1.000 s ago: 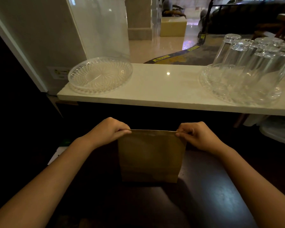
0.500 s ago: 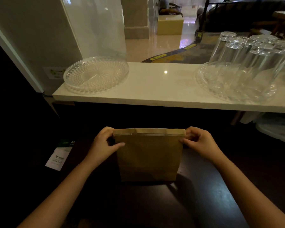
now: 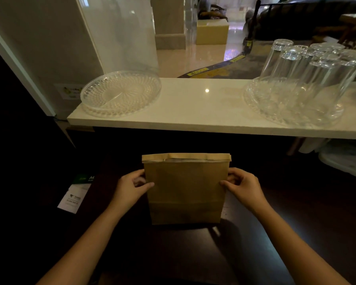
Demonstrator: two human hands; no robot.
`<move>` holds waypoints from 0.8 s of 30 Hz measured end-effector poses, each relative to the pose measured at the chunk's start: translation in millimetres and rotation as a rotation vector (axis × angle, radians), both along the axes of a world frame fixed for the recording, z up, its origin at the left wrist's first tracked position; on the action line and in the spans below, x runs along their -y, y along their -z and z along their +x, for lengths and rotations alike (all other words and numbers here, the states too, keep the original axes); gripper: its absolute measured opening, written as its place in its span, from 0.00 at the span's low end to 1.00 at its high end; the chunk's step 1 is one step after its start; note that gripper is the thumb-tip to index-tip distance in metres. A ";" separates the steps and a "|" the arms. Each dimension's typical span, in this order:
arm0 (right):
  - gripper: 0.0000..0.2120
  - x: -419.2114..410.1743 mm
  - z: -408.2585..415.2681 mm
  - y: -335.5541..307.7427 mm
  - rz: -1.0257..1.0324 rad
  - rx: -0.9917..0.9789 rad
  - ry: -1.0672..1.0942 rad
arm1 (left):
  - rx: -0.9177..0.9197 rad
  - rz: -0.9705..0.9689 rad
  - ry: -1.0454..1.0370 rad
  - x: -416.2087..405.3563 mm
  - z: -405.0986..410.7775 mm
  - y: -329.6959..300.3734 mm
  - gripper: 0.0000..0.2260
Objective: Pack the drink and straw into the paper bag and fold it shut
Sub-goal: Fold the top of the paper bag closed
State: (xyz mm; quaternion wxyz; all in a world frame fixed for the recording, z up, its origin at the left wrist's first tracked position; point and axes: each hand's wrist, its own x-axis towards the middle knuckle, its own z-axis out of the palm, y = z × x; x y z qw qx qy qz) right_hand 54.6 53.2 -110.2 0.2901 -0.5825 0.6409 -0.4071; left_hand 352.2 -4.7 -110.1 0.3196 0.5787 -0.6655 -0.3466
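A brown paper bag (image 3: pixel 185 190) stands upright on the dark table, its top edge folded over into a narrow band. My left hand (image 3: pixel 132 188) grips the bag's left side about a third of the way down, thumb on the front face. My right hand (image 3: pixel 242 186) grips the right side at the same height. The drink and the straw are hidden from view; I cannot tell what is inside the bag.
A white counter (image 3: pixel 204 112) runs across just behind the bag. It carries an empty clear plate (image 3: pixel 121 93) on the left and a clear tray with several upturned glasses (image 3: pixel 300 83) on the right. A white and green card (image 3: pixel 74 194) lies on the dark table, left.
Both hands slid from the bag's top corners down its sides. The top edge, pinched flat a second ago, now sits folded over into a band.
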 end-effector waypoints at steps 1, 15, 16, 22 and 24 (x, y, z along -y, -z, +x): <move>0.12 1.7 -1.4 -3.2 -0.003 -0.001 0.006 | 0.001 -0.009 0.008 3.5 -1.5 -3.7 0.23; 0.14 61.0 -42.8 -174.0 -0.253 0.058 0.039 | -0.084 -0.188 0.183 87.9 -24.4 -177.7 0.17; 0.13 66.7 -46.3 -188.2 -0.272 0.067 0.048 | -0.098 -0.189 0.196 94.5 -27.5 -192.0 0.17; 0.15 97.9 -59.0 -252.3 -0.353 -0.010 0.058 | -0.105 -0.190 0.271 135.9 -46.5 -256.7 0.18; 0.13 110.7 -63.6 -263.2 -0.353 -0.042 0.063 | -0.107 -0.209 0.277 148.6 -54.1 -271.0 0.19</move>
